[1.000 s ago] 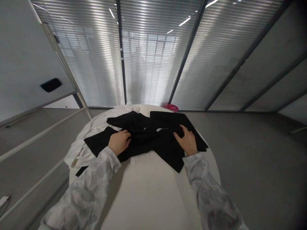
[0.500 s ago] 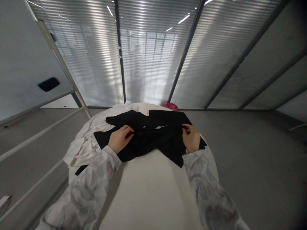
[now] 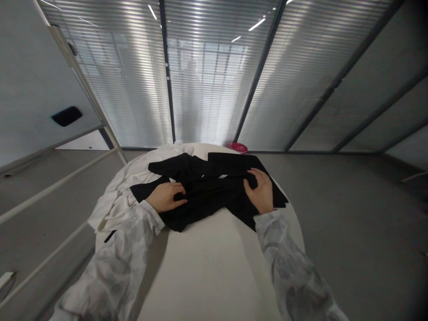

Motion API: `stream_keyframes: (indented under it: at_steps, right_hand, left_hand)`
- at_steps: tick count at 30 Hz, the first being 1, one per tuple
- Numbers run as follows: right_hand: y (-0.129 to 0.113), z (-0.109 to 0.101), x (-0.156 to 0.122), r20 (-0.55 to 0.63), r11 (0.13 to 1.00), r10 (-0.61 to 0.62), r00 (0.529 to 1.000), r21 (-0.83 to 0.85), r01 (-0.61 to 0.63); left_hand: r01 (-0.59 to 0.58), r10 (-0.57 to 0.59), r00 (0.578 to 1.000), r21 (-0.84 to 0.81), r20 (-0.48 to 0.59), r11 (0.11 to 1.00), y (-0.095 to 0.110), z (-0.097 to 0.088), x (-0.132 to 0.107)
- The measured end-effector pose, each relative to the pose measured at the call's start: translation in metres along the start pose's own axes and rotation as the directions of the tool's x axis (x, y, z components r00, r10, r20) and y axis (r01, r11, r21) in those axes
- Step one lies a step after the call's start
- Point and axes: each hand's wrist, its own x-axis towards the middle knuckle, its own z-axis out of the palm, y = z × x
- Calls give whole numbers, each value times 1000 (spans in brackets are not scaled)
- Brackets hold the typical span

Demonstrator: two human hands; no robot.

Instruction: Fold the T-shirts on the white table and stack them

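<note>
Black cloth pieces [image 3: 207, 191] lie spread in overlapping layers across the far half of a white round-ended table [image 3: 214, 258]. Over the cloth's left part is my left hand [image 3: 165, 197], thumb and fingers parted in a curve, with no fabric visibly pinched between them. My right hand [image 3: 261, 191] rests at the cloth's right part, also with thumb and fingers apart. Whether the fingertips press on the fabric I cannot tell. Small gaps between the black layers show white beneath.
Crumpled white fabric [image 3: 117, 196] covers the table's left side. A pink mesh basket [image 3: 238, 147] stands at the far edge. Beyond are glass partitions with blinds [image 3: 207, 89]. Pale metal bars [image 3: 56, 185] run along the left, and grey floor [image 3: 351, 214] lies to the right.
Both hands have opened from a pinch at the black cloth. My right hand has shifted slightly left, my left slightly left and nearer. The cloth's near edge has changed shape a little.
</note>
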Motion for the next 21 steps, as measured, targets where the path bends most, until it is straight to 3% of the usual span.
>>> stream_keyframes:
  at_steps: [4,7,9,12,14,17,21]
  right_hand:
    - [-20,-3,-1,220,977,-197,955,118,175]
    - [-27,-2,-3,367,955,-283,886,192,226]
    - [-25,0,-3,414,955,-288,864,195,224]
    - [-18,5,-4,420,965,-258,870,159,210]
    - [-12,8,-3,406,973,-230,884,128,194]
    - [-7,11,-3,347,983,-185,919,81,168]
    - [-6,10,-2,216,996,-90,972,12,89]
  left_hand:
    - [1,-2,1000,29,11,1000,1,3,2]
    - [112,-95,986,126,-134,986,1,3,3]
    - [203,-152,950,170,-273,964,0,1,3]
    - [346,-232,865,194,-445,918,-1,-1,2]
    - [411,-272,825,197,-495,890,-1,-1,2]
    - [440,-317,828,186,-462,879,-2,3,2]
    - [398,-335,869,112,-364,910,2,9,2]
